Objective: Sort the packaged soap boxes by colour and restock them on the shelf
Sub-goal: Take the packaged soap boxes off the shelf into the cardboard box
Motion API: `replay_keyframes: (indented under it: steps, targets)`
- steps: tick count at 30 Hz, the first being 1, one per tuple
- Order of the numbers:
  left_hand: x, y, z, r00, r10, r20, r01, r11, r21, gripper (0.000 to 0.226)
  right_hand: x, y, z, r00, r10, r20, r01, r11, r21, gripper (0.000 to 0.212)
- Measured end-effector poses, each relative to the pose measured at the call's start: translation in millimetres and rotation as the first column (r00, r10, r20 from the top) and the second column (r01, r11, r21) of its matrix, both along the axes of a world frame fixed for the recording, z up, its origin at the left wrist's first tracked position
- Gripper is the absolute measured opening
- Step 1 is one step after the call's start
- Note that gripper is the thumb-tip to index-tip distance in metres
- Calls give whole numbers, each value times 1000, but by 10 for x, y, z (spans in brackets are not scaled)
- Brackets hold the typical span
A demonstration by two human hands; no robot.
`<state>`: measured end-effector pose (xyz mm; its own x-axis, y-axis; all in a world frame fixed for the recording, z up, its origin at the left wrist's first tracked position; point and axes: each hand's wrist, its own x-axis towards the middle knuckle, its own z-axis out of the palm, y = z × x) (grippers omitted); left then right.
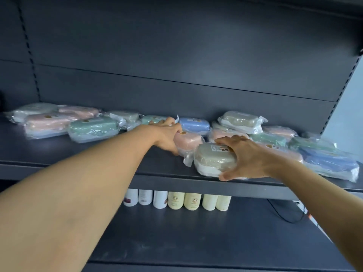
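Reaching across the dark grey metal shelf [98, 154], both bare arms work on a jumble of soap boxes sealed in clear plastic wrap, whose colours lie mixed along the board — pink beside green at the left, blue under green at the far right. The right hand [247, 158] grips the beige oval soap box [213, 160] at the shelf's front edge, fingers curled over its top and thumb tucked beneath its near side, a hold that looks suited to lifting it clear. The left hand [167, 134] rests on the pink soap box [187, 141] just beside it, fingers spread across the wrapper and thumb low on its near end, probably steadying or about to slide it. Behind them sits a blue soap box [194, 124]; another beige one rides on the pile further right — likely the held box's group. Cream and white bottles [176, 200] stand on the lower shelf.
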<state>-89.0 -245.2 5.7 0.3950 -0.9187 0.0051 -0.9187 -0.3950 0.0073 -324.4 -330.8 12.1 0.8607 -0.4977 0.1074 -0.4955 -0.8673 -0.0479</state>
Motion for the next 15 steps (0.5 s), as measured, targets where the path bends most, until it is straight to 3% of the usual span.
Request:
replay_keyframes:
  steps: [5,10,13,15]
  targets:
    - [-72,136,36,1000,-13,28,12,999,48,78,-206,303,43,994,-62,88,62,998,-1,103]
    - [-220,333,73,979,-87,183,85,996,20,93,-309,466,-81,984,-139,111,144,989,-34,104]
    - [-252,517,36,995,-59,86,59,998,0,91,-358,595,-117,977,-164,135,170,985,-31,104]
    - [-249,701,1,994,-47,-98,43,998,-47,98,-370,724,-129,975,-164,151,170,985,-23,103]
